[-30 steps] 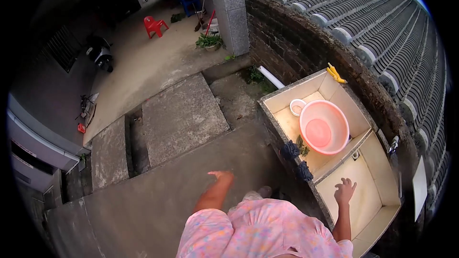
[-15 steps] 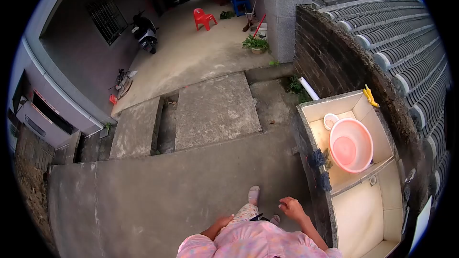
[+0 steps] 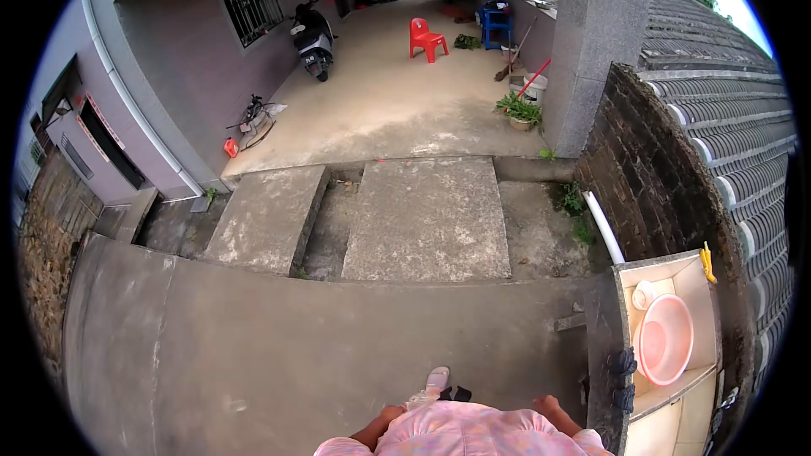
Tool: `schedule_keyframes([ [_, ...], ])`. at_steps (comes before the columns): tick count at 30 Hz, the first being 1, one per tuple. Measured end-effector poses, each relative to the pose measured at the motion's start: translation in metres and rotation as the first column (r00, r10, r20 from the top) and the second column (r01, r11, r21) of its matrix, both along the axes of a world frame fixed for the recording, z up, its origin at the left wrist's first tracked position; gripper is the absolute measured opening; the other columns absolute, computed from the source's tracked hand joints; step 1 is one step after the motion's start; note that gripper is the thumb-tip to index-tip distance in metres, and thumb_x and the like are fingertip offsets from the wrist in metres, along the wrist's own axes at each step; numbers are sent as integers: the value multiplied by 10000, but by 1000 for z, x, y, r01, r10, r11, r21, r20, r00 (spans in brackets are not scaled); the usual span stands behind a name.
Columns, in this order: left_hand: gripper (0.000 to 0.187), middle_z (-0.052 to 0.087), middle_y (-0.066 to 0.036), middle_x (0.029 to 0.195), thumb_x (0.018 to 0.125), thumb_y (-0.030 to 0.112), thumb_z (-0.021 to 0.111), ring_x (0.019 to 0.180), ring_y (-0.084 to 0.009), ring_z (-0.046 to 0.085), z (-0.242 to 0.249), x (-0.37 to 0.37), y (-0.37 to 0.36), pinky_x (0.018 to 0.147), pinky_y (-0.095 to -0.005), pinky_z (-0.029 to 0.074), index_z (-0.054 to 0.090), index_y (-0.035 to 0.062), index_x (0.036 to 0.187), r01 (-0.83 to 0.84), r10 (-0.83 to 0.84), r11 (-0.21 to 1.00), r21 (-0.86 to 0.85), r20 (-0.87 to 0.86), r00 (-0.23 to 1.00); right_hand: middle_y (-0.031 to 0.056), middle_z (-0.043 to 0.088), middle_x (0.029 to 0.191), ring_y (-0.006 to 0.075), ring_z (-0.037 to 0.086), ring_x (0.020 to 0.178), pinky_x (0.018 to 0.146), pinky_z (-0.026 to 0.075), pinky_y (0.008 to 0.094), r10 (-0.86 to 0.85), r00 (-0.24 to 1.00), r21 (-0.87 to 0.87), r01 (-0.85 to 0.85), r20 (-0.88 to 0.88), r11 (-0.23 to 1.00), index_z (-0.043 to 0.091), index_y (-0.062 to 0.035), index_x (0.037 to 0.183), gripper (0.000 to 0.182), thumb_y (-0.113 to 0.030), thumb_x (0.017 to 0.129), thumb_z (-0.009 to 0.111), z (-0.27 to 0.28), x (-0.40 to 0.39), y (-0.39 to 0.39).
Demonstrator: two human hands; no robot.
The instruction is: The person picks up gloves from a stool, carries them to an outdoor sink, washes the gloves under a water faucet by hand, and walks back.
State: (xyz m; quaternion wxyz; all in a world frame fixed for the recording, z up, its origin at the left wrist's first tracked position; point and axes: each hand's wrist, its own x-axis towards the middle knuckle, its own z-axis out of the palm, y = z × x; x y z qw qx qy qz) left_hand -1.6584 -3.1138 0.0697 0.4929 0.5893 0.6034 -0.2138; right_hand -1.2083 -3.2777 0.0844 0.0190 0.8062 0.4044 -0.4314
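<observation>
My left hand (image 3: 391,413) hangs low beside my pink patterned top (image 3: 463,431), close to the trouser leg, with its fingers mostly hidden. On the other side, my right hand (image 3: 547,406) is held out a little from the top, its fingers loosely curled and nothing showing in them. A light shoe (image 3: 438,378) on one foot stands forward on the concrete. To the right of my right hand is a tiled sink (image 3: 627,321) holding a pink basin (image 3: 666,339) and a small white bowl (image 3: 644,295).
Dark cloths (image 3: 623,361) hang on the sink's near edge; a yellow glove-like item (image 3: 707,263) lies at its corner. Ahead, concrete slabs (image 3: 427,228) bridge a sunken channel (image 3: 329,232). Beyond stand a red chair (image 3: 427,40), a scooter (image 3: 313,40) and a grey pillar (image 3: 596,51).
The view has tilted up and shifted, so the sink sits lower and further right. My right hand has dropped nearer the frame's bottom edge, and the left hand is also lower.
</observation>
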Motion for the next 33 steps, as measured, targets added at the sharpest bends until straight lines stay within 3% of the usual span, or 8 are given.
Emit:
schedule_keyframes([
  [2,456,561,-185,994,770,435,463,919,-322,540,29,2,31,765,-386,423,592,32,941,-80,79,997,-6,-93,993,188,570,960,310,538,937,795,428,360,162,987,-141,-159,11,977,583,-45,948,414,-383,710,560,-21,-5,12],
  [5,427,540,-192,1026,761,408,463,970,-336,511,29,-1,68,810,-404,409,593,45,946,-4,1,1000,-21,-146,989,177,524,1074,326,500,1001,823,417,367,-366,922,-182,385,128,905,504,-57,1086,536,-449,721,529,54,-43,59],
  [14,354,568,-171,980,766,330,447,954,-298,533,128,53,195,784,-386,430,602,44,906,120,-123,992,-27,-215,969,175,536,1046,327,505,991,815,420,386,-207,961,-94,227,184,969,529,-63,1046,476,-411,722,534,74,-44,222],
  [19,286,599,-111,916,740,305,463,908,-245,552,-8,17,301,710,-384,446,619,68,775,448,-457,863,233,-14,889,174,543,1031,328,508,986,810,422,397,-106,979,-119,128,175,985,543,-66,1024,442,-390,723,537,71,-22,326],
  [23,226,615,-71,787,710,266,474,749,-225,586,-8,-6,376,635,-390,446,598,80,672,143,-212,940,309,201,956,173,549,1019,329,510,982,807,423,405,2,991,-113,13,133,994,554,-69,1006,416,-373,723,539,104,-17,425],
  [25,175,607,-65,728,697,224,491,716,-210,594,37,0,419,617,-378,454,600,90,665,739,-765,470,483,-195,614,173,552,1013,329,512,979,805,424,409,46,990,-90,-34,131,995,560,-70,997,402,-364,723,540,126,-16,475],
  [28,138,608,-56,757,688,214,529,768,-200,593,35,-14,449,623,-375,460,603,99,671,683,-674,509,524,-251,695,172,552,1015,325,514,978,803,425,405,111,990,-116,-101,84,988,568,-74,992,403,-368,718,534,112,-1,536],
  [33,147,613,-61,750,698,215,526,744,-204,598,40,13,496,618,-369,465,617,101,678,104,-79,988,112,-209,975,172,571,977,302,548,924,761,441,393,243,967,-77,-249,-78,965,620,-80,900,363,-361,697,511,37,25,619],
])
